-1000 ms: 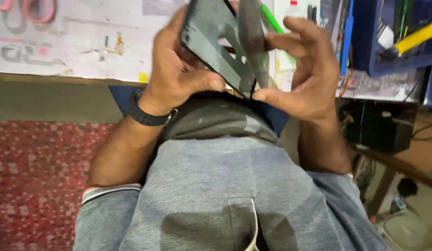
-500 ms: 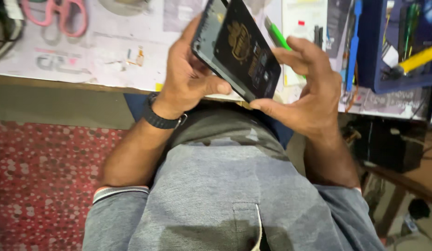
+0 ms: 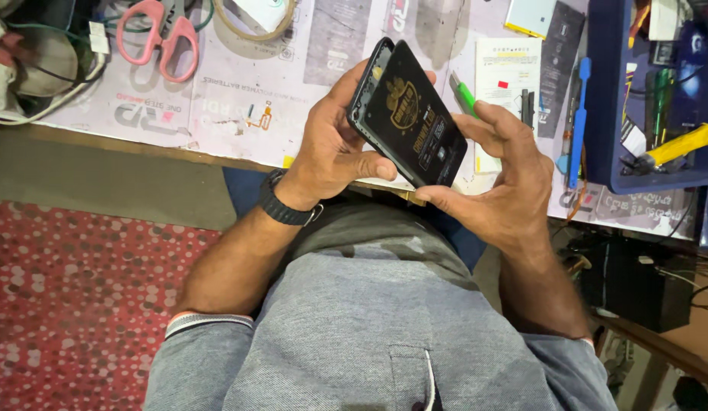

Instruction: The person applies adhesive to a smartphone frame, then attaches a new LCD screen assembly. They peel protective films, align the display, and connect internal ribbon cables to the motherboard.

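Left hand [image 3: 335, 148] curled around the phone [image 3: 406, 113], fingers behind its far edge, thumb pressed on the near lower edge; right hand [image 3: 500, 171] half closed, thumb tip touching the phone's lower corner, fingers bent over its right side, near the edge but contact there unclear; phone is held tilted in the air above the bench edge, between both hands, open back facing up with a black battery bearing gold print; black watch [image 3: 287, 204] on the left wrist; green tool [image 3: 465, 96] lies on the bench [image 3: 240, 91] just behind the phone, partly hidden by the right fingers; pink scissors [image 3: 157, 34] far left on the bench, well apart; blue tray [image 3: 607, 99] at right holds a yellow-handled tool [image 3: 677, 146]; blue pry tool [image 3: 578, 122] lies just left of the tray; red dotted mat [image 3: 72, 297] on the floor below left.
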